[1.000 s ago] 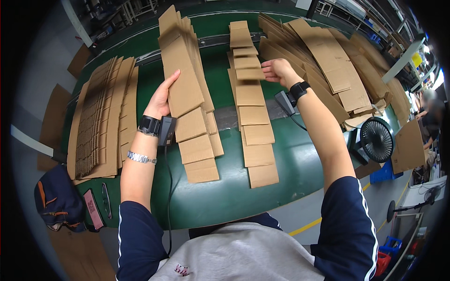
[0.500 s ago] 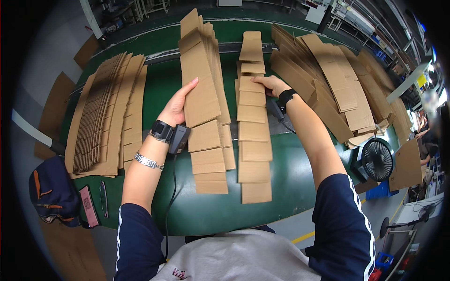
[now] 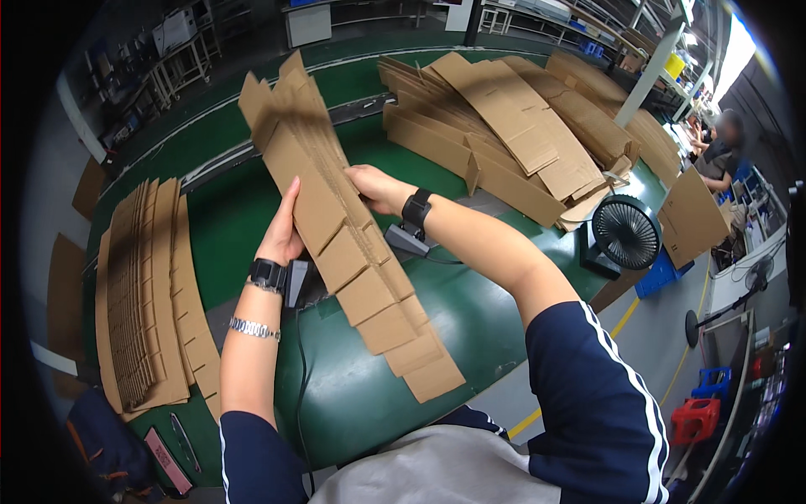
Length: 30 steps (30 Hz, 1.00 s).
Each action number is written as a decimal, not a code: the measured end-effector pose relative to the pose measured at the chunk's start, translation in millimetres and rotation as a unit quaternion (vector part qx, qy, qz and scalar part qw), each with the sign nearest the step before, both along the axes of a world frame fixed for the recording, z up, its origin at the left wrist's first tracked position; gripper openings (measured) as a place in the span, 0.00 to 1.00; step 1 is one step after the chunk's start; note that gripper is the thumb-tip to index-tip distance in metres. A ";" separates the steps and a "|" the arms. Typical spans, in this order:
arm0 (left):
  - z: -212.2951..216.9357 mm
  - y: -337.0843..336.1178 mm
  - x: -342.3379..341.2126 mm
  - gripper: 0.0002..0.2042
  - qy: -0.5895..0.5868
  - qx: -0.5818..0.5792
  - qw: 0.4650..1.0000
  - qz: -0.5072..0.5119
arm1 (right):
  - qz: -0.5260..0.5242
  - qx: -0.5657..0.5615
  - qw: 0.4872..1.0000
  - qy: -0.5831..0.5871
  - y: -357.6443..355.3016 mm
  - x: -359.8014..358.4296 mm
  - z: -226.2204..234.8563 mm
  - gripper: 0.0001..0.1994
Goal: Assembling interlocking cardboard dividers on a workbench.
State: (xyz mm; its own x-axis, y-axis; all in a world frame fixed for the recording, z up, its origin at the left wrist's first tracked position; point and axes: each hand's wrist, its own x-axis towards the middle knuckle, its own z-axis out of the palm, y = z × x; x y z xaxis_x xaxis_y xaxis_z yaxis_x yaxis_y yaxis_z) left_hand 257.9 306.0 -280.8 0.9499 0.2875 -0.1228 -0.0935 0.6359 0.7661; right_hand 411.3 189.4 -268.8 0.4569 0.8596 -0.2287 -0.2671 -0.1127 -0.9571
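Observation:
A stack of slotted cardboard dividers point(image 3: 336, 244) slants across the middle of the green table point(image 3: 336, 353), its pieces fanned like steps toward me. My left hand point(image 3: 282, 228) grips its left edge, thumb lying along the top face. On the opposite edge my right hand point(image 3: 379, 188) is closed, with its fingers partly hidden by the cardboard. A black strap with a small dark box sits on each wrist. To the left lies another stack of slotted cardboard strips point(image 3: 138, 294). At the far right, a loose heap of longer cardboard pieces point(image 3: 495, 126) leans and overlaps.
A black fan point(image 3: 625, 233) stands at the table's right edge. A pink phone-like object point(image 3: 168, 460) and glasses point(image 3: 184, 441) lie near the front left, beside a dark blue bag point(image 3: 109, 445). A cable hangs from my left wrist. Another person point(image 3: 724, 151) sits far right.
The two separate stacks in the middle are now together in one slanted bundle between my hands. My right hand has moved left with its cardboard. The view has shifted to the right.

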 end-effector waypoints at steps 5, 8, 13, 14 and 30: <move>4.5 -3.5 -1.5 0.31 -0.042 -0.003 0.999 0.008 | 0.120 0.102 0.988 0.004 -26.8 -28.5 51.7 0.40; -4.5 5.1 -10.2 0.31 -0.089 -0.025 0.996 0.011 | 0.121 0.083 0.981 -0.130 -20.3 -33.2 60.3 0.51; 6.0 6.1 -17.4 0.27 -0.148 -0.036 0.988 0.004 | 0.082 0.034 0.954 -0.288 -19.5 -34.6 86.5 0.46; 5.7 9.4 -19.7 0.27 -0.145 -0.037 0.989 0.012 | 0.095 0.016 0.954 -0.282 -23.0 -41.4 99.2 0.47; 15.8 -17.5 -29.6 0.42 0.083 0.249 0.962 0.068 | 0.084 -0.030 0.986 -0.143 -40.5 -9.1 2.3 0.33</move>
